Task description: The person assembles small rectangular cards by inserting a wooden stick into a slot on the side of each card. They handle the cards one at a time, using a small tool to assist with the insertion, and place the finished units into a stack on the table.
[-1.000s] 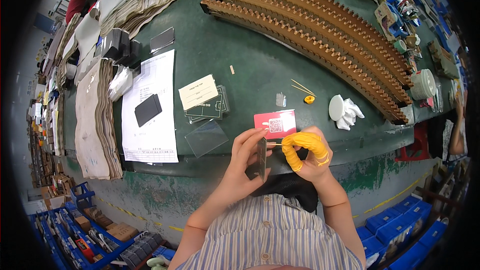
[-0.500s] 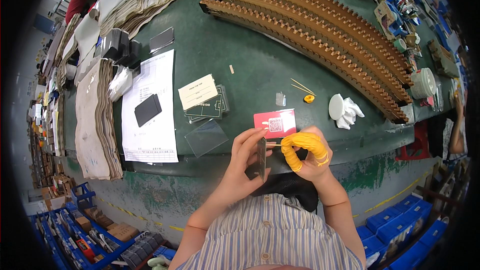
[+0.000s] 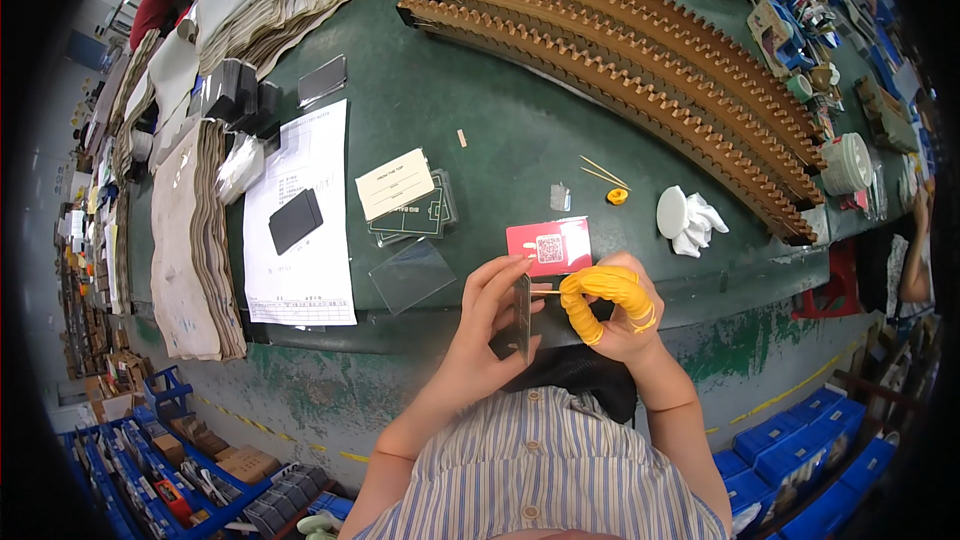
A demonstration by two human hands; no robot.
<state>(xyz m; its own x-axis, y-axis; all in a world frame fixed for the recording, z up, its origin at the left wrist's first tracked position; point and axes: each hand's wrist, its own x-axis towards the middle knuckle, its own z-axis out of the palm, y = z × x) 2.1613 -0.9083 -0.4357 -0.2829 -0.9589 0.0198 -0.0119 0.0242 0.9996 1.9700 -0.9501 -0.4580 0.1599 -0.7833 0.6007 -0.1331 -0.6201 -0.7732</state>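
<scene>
My left hand [image 3: 484, 340] holds a thin card [image 3: 524, 318] upright, almost edge-on to me, fingers behind it and thumb at its lower edge. My right hand [image 3: 630, 325] is closed, with wrinkled yellow rubber coverings [image 3: 603, 282], like finger cots, on its curled fingers. From them a thin wooden stick [image 3: 546, 291] points left, its tip at the card's face; whether it touches I cannot tell. Just beyond the hands lies a red card with a square code [image 3: 549, 247]. Two loose sticks [image 3: 605, 176] and a small yellow rolled piece [image 3: 617, 197] lie farther off.
Cream and green cards [image 3: 397, 186] are stacked left of centre, near a clear sheet [image 3: 412, 275]. A printed paper [image 3: 297, 280] bears black cards [image 3: 295, 222]. Notched wooden racks [image 3: 600, 70] fill the far right. A crumpled white cloth [image 3: 692, 224] lies right. Blue crates [image 3: 790, 445] stand below.
The card in my left hand has turned slightly, showing its face more narrowly. Both hands stay nearly in place, the stick still at the card.
</scene>
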